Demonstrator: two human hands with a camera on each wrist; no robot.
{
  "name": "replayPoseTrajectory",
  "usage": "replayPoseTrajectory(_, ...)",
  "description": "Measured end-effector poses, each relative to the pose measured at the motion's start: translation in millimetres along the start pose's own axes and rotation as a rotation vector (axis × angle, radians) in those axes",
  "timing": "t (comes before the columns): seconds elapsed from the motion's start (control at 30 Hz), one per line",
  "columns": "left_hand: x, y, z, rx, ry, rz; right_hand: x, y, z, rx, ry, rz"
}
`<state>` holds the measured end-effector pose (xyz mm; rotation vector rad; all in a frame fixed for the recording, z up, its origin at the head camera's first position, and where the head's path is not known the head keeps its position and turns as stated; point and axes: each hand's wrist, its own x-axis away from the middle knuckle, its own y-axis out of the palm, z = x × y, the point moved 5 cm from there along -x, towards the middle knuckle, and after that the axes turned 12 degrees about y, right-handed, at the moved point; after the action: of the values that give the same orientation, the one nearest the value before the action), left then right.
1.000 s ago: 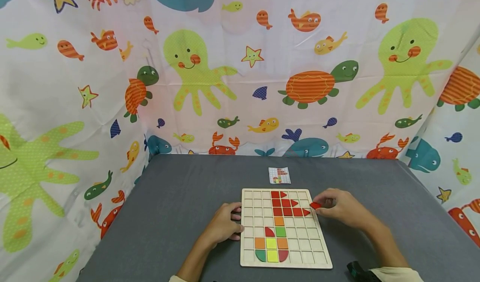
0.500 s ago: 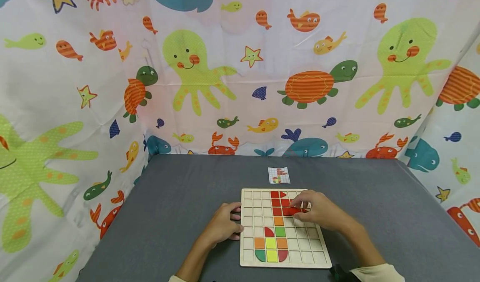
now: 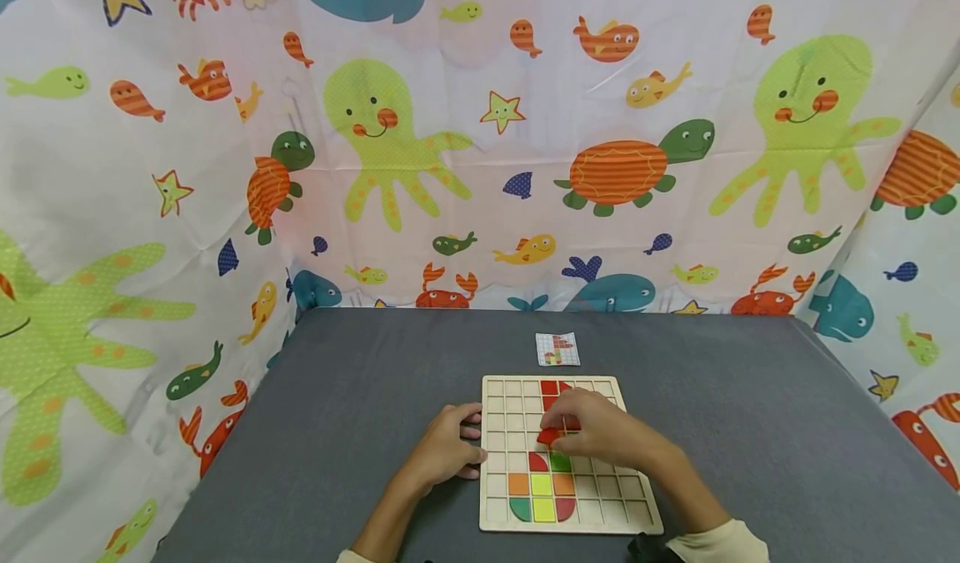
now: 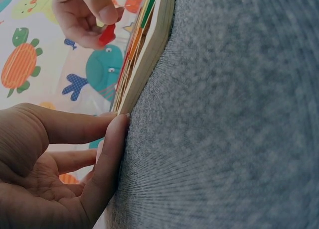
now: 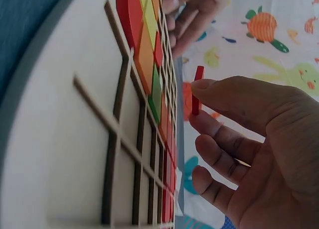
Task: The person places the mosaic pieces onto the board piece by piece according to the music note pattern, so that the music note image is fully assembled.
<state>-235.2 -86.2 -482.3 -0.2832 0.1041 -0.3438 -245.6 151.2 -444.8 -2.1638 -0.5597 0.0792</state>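
Note:
My right hand [image 3: 603, 431] pinches a small red tile [image 3: 548, 436] between thumb and fingers, above the middle of a wooden grid board [image 3: 611, 490]. From the right wrist view the red tile [image 5: 196, 104] appears thin and edge-on, raised off the grid. My left hand [image 3: 441, 448] lies at the board's left side, with thumb and fingertips touching its edge; the left wrist view shows the fingertips right at the rim. A red quarter-round tile [image 3: 537, 461], a green square [image 3: 560, 461] and yellow squares [image 3: 542, 485] sit in the cells. The right hand covers several red tiles and most of an orange one.
A small printed card [image 3: 557, 349] with a coloured grid pattern lies behind the board on the grey cloth [image 3: 397, 355]. A fabric backdrop [image 3: 450, 171] with sea animals encloses the table. A dark object [image 3: 648, 549] shows at the right wrist.
My right hand has carried the red tile leftward, from beyond the board's right edge, over the red rows, to above the middle columns. My left hand has stayed at the board's left edge.

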Motion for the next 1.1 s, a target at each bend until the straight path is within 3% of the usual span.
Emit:
replayPoseTrajectory(0.53, 0.3, 0.2, 0.6, 0.002, 0.022, 0.004, -9.7, 26.4, -27.9, 0.01, -0.062, -0.08)
replayPoseTrajectory(1.1, -1.4, 0.9, -1.6, 0.001, 0.017, 0.013, -11.4, 35.5, -32.5, 0.03, -0.038, -0.117)
